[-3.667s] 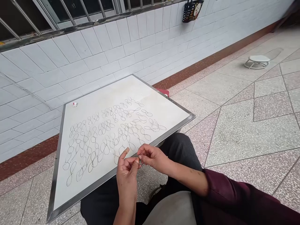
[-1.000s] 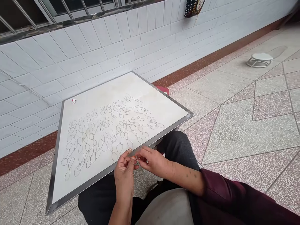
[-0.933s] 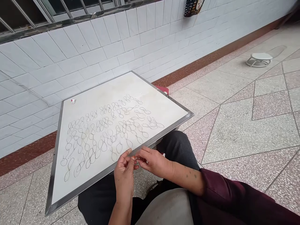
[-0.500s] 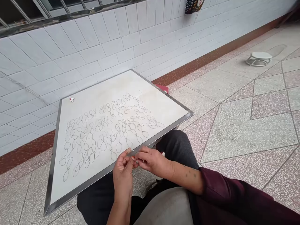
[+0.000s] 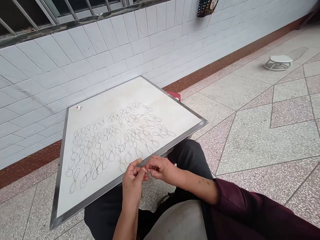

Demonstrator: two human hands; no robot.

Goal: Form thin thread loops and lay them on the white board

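My left hand (image 5: 133, 176) is closed in a pinch, thumb against fingertips, just off the table's near edge. Right beside it, my right hand (image 5: 162, 170) pinches too, its fingertips almost meeting the left thumb. A thin cord (image 5: 147, 170) appears to be held between the two sets of fingertips; most of it is hidden and too fine to make out clearly. Beyond the hands, several thin dark cord loops (image 5: 100, 163), many twisted into figure-eights, lie in uneven rows on the white table (image 5: 150, 86).
A metal rim (image 5: 82, 198) edges the table. At its far left lies a small white and red object (image 5: 79, 108). A tiled wall (image 5: 105, 63) stands behind, with a patterned bag (image 5: 206, 7) hanging on it. A low white chair (image 5: 280, 60) stands on the floor at right.
The whole view has shifted slightly, moving the table a little rightward and down in the picture. Both hands stay pinched together, with only a small shift of the fingers.
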